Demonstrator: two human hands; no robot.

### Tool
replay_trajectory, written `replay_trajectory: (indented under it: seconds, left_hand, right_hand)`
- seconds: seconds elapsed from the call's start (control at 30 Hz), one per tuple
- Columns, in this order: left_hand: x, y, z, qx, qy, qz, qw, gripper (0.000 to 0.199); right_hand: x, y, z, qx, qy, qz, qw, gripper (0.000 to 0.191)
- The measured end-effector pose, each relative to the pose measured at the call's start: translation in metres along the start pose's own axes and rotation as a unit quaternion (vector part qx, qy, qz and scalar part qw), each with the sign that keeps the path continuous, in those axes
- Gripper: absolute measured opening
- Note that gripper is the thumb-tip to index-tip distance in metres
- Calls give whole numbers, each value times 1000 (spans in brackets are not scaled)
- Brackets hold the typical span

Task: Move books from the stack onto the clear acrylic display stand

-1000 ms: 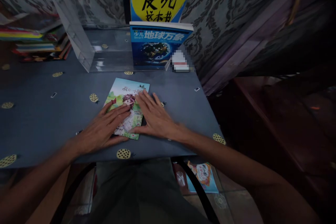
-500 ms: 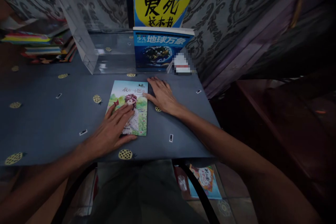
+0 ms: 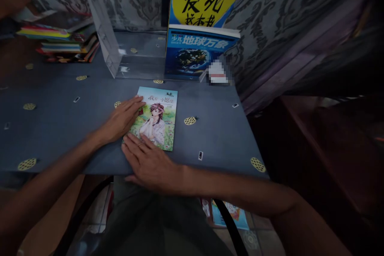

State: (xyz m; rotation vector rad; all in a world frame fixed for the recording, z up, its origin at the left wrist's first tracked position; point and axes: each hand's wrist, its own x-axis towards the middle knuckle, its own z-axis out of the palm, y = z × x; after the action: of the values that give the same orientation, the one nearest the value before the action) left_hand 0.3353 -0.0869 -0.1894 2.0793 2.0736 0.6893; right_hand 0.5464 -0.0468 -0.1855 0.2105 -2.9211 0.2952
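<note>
A thin paperback book (image 3: 159,124) lies flat near the front of the desk, its cover showing a drawn figure in white among green grass and flowers. My left hand (image 3: 121,118) rests along the book's left edge, fingers stretched out and the fingertips reaching onto the cover. Across the lower left corner lies my right hand (image 3: 150,164), also flat with fingers extended, covering part of the bottom edge. Neither hand grips anything.
A clear acrylic rack (image 3: 103,28) at the back holds a blue earth-picture book (image 3: 192,58) and a taller yellow-and-blue book (image 3: 198,0) behind it. Stacked books (image 3: 66,40) stand at the left. Another book (image 3: 232,214) lies on the floor.
My right hand has moved from the book's upper right edge to its lower left corner. My left hand has slid off the cover's middle to the left edge. The view has shifted slightly.
</note>
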Motion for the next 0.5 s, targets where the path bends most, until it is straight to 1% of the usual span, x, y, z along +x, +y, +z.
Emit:
replay_trajectory:
  seconds: [0.07, 0.13, 0.27, 0.4, 0.5]
  left_hand:
    - [0, 2, -1, 0, -1, -3, 1000, 50]
    - [0, 4, -2, 1, -8, -7, 1000, 51]
    - [2, 6, -4, 1, -13, -20, 1000, 52]
    - [3, 8, -5, 7, -15, -19, 1000, 52]
    - [3, 9, -5, 11, -13, -19, 1000, 52]
  right_hand:
    - [1, -9, 6, -3, 5, 9, 1000, 82]
    - [-6, -9, 7, 0, 9, 21, 1000, 86]
    - [-34, -2, -1, 19, 11, 43, 999, 89]
    - [-65, 6, -12, 44, -4, 93, 995, 88]
    - [-79, 20, -19, 64, -9, 111, 992, 86]
